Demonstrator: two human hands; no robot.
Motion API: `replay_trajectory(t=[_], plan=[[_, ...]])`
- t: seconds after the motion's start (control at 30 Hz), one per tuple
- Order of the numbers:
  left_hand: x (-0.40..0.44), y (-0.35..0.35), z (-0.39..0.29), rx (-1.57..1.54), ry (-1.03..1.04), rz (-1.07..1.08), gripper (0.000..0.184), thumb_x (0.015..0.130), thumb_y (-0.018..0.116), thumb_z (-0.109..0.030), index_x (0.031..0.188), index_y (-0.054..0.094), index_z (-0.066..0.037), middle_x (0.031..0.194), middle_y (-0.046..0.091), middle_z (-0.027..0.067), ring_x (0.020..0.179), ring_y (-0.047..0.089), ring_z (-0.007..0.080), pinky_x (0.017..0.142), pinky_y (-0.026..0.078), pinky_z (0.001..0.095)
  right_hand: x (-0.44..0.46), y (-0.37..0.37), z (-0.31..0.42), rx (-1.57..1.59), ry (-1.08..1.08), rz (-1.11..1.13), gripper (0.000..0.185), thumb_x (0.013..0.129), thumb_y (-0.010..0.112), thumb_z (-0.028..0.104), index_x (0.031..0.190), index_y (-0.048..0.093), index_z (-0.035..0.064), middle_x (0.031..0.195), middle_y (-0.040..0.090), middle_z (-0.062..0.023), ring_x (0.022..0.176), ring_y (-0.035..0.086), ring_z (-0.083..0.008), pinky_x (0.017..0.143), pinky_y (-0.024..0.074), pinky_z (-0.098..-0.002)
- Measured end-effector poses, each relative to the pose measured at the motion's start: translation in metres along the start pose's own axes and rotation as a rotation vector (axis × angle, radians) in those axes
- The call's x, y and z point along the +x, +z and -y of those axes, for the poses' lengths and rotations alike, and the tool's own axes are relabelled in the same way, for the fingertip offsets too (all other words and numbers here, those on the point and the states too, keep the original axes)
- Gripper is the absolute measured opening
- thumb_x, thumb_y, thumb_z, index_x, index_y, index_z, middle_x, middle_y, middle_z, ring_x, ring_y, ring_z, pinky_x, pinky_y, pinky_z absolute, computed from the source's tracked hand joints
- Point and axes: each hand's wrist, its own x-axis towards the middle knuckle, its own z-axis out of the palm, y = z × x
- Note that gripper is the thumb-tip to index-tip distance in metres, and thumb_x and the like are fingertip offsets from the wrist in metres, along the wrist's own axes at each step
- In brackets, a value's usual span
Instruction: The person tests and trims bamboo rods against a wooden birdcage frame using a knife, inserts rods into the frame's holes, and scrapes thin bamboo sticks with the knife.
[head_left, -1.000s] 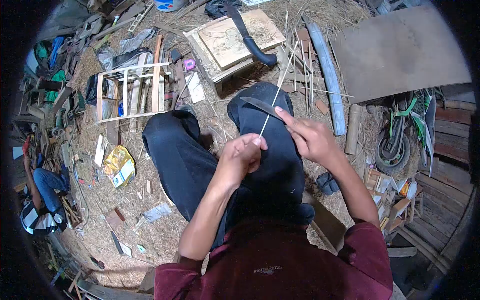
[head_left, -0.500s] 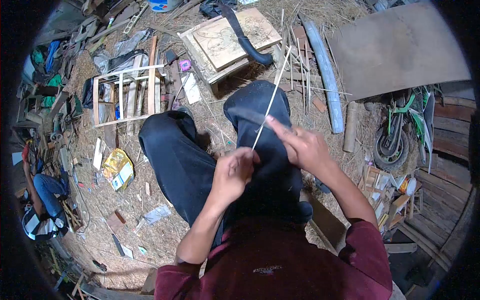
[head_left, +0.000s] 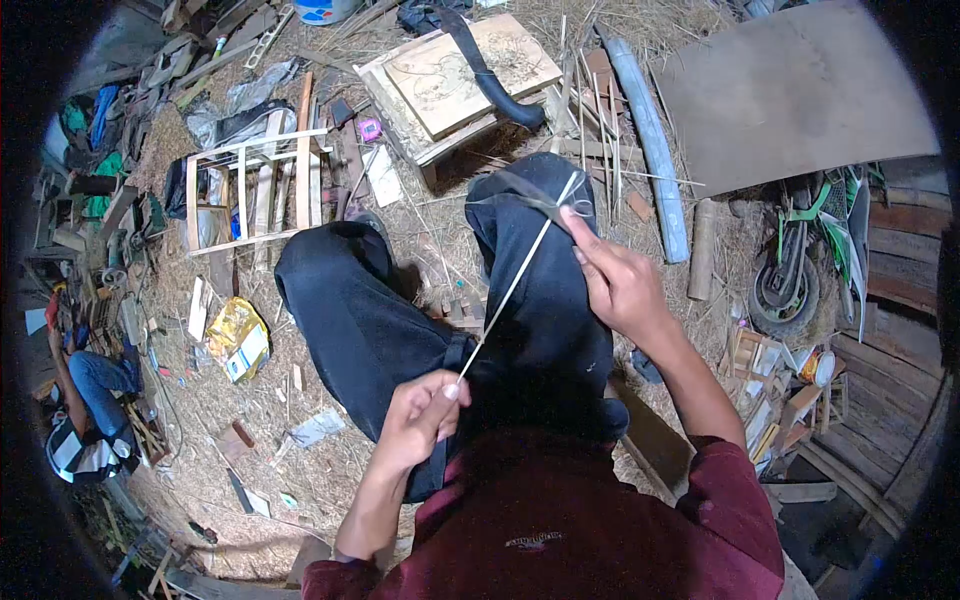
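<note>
My left hand [head_left: 425, 420] pinches the near end of a thin pale wooden strip [head_left: 516, 280]. The strip slants up and away across my dark trousers to the right knee. In my right hand [head_left: 620, 285] is a knife [head_left: 525, 192], its blade pointing left and smeared by motion. The blade lies across the strip near its far end, and my right index finger touches the strip there. Thin curled shavings [head_left: 574, 188] stand out at that end. The knife's handle is hidden inside my fingers.
Ahead stands a low wooden block table [head_left: 400, 140] with a dark curved-handled machete [head_left: 490, 85] on it. A slatted wooden frame [head_left: 245, 190] lies left, a grey board [head_left: 800, 100] and a green motorbike [head_left: 800, 250] right. Another person [head_left: 95, 385] sits far left.
My left hand has drawn back toward my body with the strip. The blade is now nearer the strip's far end, where shavings show. My right knee has shifted slightly right.
</note>
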Motion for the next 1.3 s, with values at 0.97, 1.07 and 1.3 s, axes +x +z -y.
replay_trajectory(t=[0.97, 1.07, 1.3], plan=[[0.098, 0.033, -0.022, -0.007, 0.166, -0.045, 0.028, 0.102, 0.047, -0.025, 0.087, 0.058, -0.003, 0.058, 0.041, -0.0047, 0.049, 0.034, 0.0049, 0.047, 0.027, 0.0226, 0.01, -0.019, 0.023, -0.213, -0.087, 0.359, 0.07, 0.079, 0.063, 0.005, 0.142, 0.046, 0.0306, 0.06, 0.048, -0.0104, 0.05, 0.055, -0.0292, 0.049, 0.047, -0.0419], [0.09, 0.036, -0.023, -0.056, 0.186, -0.049, 0.028, 0.102, 0.048, -0.024, 0.088, 0.058, -0.002, 0.057, 0.04, -0.0051, 0.049, 0.033, 0.0044, 0.047, 0.026, 0.0225, 0.007, -0.013, 0.019, -0.28, -0.045, 0.283, 0.07, 0.078, 0.063, 0.005, 0.142, 0.046, 0.0307, 0.06, 0.048, -0.0101, 0.049, 0.054, -0.0286, 0.048, 0.0469, -0.0421], [0.03, 0.02, -0.004, -0.09, 0.011, -0.027, 0.028, 0.101, 0.051, -0.024, 0.086, 0.057, -0.001, 0.057, 0.04, -0.0054, 0.048, 0.032, 0.0042, 0.047, 0.026, 0.0219, 0.003, -0.012, 0.004, -0.224, -0.007, 0.171, 0.066, 0.082, 0.059, 0.01, 0.141, 0.045, 0.0357, 0.065, 0.054, -0.0127, 0.051, 0.059, -0.0319, 0.05, 0.052, -0.0445]])
